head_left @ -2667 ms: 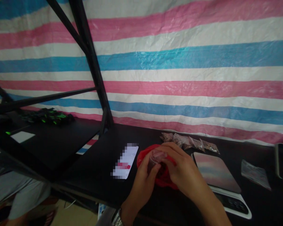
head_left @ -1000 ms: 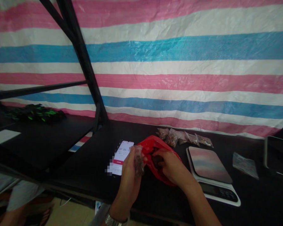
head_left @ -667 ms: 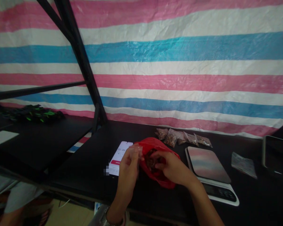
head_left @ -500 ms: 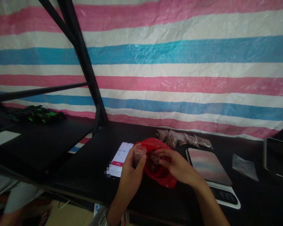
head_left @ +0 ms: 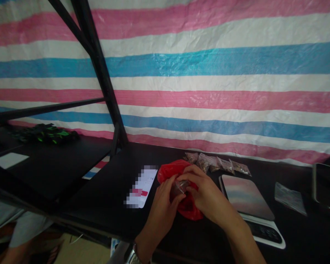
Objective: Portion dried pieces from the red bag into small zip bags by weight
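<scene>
A wristwatch (head_left: 133, 256) glints at the near edge of a black table (head_left: 107, 194), where a person's left hand (head_left: 163, 198) grasps a small clear plastic bag (head_left: 176, 189) between thumb and fingers. The right hand (head_left: 206, 190) curls in against the bag's mouth; from here I cannot tell whether its fingertips grip anything.

The little bag sits between the two hands, over a red plastic bag (head_left: 167, 169) that lies slumped and open beneath them. Thin film like this looks light, soft and slippery, likely to fold shut if let slack and to crease rather than crack; the surest hold would seem to be just under the lip, with one side of the mouth pinched outward.

To the left lies a lit phone (head_left: 144, 187), its screen partly blurred. To the right stands a kitchen scale (head_left: 250, 198), with a flat clear bag (head_left: 290, 198) beyond its side. Farther back, filled packets (head_left: 224, 165) line up near a striped tarpaulin (head_left: 209, 84).
</scene>
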The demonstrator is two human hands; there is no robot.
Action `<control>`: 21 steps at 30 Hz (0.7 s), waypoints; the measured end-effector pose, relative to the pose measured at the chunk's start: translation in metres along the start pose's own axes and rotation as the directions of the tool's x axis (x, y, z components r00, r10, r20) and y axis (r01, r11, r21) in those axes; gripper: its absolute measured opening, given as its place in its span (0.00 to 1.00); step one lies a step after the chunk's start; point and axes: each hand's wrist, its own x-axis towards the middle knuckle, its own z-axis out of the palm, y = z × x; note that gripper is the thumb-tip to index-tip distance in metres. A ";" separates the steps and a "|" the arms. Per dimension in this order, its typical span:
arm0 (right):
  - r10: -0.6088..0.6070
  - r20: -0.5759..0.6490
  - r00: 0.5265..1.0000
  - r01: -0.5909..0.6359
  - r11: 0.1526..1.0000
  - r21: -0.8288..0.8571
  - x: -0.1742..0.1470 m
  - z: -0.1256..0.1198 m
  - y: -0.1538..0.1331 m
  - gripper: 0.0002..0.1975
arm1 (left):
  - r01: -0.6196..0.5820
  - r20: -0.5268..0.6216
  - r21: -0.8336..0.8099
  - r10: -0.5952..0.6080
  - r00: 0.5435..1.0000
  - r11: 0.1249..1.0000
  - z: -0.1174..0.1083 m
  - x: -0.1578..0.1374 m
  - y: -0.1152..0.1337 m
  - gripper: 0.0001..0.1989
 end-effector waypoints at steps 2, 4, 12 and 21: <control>-0.045 0.005 0.999 0.045 0.998 -0.040 0.002 0.002 -0.006 0.28 | -0.001 0.022 -0.053 0.002 1.000 0.999 0.000 0.001 0.001 0.25; -0.071 0.004 0.997 0.071 0.995 -0.076 0.004 0.002 -0.011 0.28 | 0.004 0.044 -0.122 0.001 0.999 0.992 -0.001 0.001 0.003 0.23; 0.147 -0.059 0.987 -0.158 0.931 -0.329 0.000 0.002 0.001 0.22 | 0.087 -0.221 -0.157 -0.120 0.968 0.984 -0.014 0.001 0.024 0.15; 0.385 -0.006 0.923 -0.314 0.744 -0.590 0.006 0.012 0.011 0.26 | 0.219 -0.448 -0.135 -0.256 0.856 0.966 0.013 -0.028 0.050 0.18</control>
